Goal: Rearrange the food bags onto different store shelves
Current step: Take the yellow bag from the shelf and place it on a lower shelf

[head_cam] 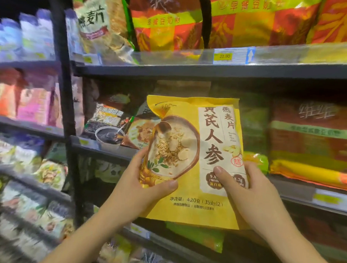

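Note:
A big yellow oatmeal bag (193,152), printed with a bowl of oats and large dark characters, is held upright in front of the middle shelf (112,148). My left hand (144,181) grips its lower left edge, thumb across the front. My right hand (245,186) grips the lower right edge, thumb on the white label. The bag hides the shelf space behind it.
Red and yellow soy powder bags (253,21) and an oat bag (98,20) fill the upper shelf (191,68). A black sesame bag (109,126) lies left on the middle shelf, red-green bags (311,141) right. A black upright post (65,87) separates the left bay.

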`<state>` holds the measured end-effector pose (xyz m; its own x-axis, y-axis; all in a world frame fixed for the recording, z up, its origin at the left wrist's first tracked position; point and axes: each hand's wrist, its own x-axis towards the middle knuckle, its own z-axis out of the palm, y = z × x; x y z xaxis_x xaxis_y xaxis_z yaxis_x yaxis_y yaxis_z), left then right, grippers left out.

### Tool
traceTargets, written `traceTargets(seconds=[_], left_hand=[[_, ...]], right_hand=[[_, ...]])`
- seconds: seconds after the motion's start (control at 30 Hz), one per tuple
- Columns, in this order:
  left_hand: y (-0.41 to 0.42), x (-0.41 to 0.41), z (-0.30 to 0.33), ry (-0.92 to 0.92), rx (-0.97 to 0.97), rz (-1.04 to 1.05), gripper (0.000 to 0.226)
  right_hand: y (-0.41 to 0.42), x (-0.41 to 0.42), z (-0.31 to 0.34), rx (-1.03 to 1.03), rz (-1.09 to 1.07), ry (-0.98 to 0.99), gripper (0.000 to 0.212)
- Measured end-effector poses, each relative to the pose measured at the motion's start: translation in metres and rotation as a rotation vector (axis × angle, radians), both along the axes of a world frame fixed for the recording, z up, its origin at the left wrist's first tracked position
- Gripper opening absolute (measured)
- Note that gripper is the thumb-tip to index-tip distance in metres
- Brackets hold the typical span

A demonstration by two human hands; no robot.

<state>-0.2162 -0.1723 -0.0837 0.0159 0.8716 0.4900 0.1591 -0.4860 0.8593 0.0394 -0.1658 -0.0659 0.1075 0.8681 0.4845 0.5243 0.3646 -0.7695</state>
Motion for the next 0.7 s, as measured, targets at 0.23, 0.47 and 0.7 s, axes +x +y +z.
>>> traceTargets(seconds=[0.23, 0.47, 0.7], left_hand=[[-0.058, -0.123, -0.015, -0.069, -0.002, 0.111, 0.08], [-0.12, -0.251, -0.036, -0.129, -0.074, 0.3, 0.102], [-0.169, -0.359, -0.056, -0.156, -0.105, 0.475, 0.101]], right_hand=[[-0.025, -0.128, -0.005, -0.012, 0.119, -0.016, 0.063], [-0.051, -0.262, -0.017, -0.083, 0.313, -0.028, 0.059], [-0.063, -0.385, -0.039, -0.169, 0.499, -0.065, 0.058]])
